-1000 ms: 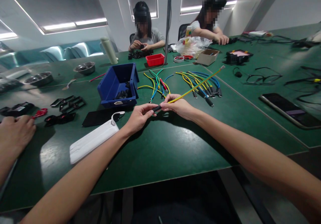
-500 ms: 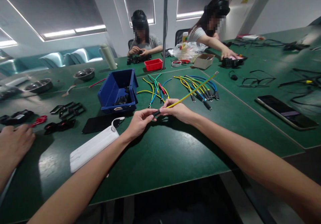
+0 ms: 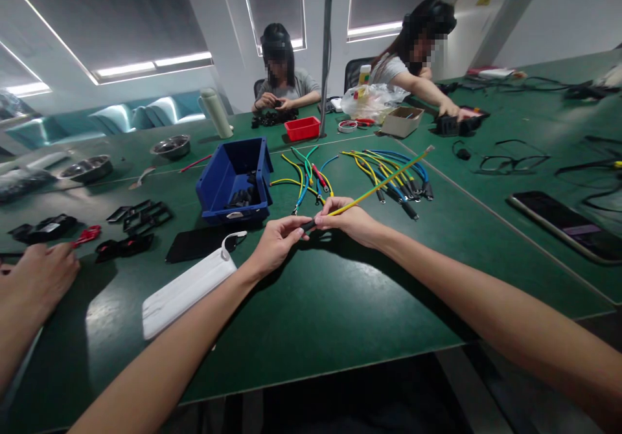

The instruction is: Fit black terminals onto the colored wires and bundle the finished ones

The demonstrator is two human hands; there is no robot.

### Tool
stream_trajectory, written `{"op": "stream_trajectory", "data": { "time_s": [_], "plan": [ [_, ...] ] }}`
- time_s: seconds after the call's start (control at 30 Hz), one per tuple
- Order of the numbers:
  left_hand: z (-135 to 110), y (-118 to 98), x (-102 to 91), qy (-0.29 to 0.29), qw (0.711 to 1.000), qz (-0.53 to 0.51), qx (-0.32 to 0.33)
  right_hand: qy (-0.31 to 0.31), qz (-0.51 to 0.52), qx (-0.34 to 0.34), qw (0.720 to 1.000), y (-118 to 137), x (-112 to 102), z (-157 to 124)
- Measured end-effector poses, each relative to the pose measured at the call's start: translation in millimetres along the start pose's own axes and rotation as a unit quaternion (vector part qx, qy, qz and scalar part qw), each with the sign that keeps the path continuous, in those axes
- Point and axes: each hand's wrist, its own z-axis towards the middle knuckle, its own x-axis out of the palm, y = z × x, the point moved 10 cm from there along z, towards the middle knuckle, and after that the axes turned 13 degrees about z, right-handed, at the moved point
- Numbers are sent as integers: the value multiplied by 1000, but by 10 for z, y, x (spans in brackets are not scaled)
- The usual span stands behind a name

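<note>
My left hand (image 3: pixel 276 243) and my right hand (image 3: pixel 348 220) meet above the green table (image 3: pixel 315 304), both pinched on one yellow wire (image 3: pixel 383 183). The left fingertips grip the black sleeve (image 3: pixel 308 225) at its near end. The right fingers hold the wire just past the sleeve. The wire slants up and to the right, its bare tip over the pile of yellow and blue wires (image 3: pixel 391 171). A second loose bunch of coloured wires (image 3: pixel 304 171) lies just beyond my hands.
A blue bin (image 3: pixel 234 178) with black parts stands behind my left hand, a white face mask (image 3: pixel 189 288) and a dark phone (image 3: pixel 197 244) near it. Black and red clips (image 3: pixel 121 227) lie left. Another person's hand (image 3: pixel 36 278) rests at far left. Two people work across the table.
My hands and the yellow wire keep the same grip. The view has shifted slightly. The person at the back right has stretched an arm out to a black box.
</note>
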Motion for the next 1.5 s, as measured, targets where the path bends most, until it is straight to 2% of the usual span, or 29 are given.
{"op": "stream_trajectory", "data": {
  "time_s": [0.23, 0.37, 0.77, 1.03, 1.5],
  "plan": [
    [-13, -13, 39, 18, 1000, 24, 2, 27, -45, -8, 999, 36, 59, -24],
    [-15, -17, 35, 14, 1000, 25, -2, 34, -33, -1, 999, 10, 63, -21],
    [-13, 84, -9, 0, 998, 69, -6, 11, -31, 7, 999, 15, 51, -5],
    [-14, 57, -21, -8, 998, 62, -14, 1, -51, -6, 999, -1, 47, -2],
    [-7, 51, -196, -81, 994, 74, -23, 16, 15, 72, 997, -111, -5, 20]
  ]
}}
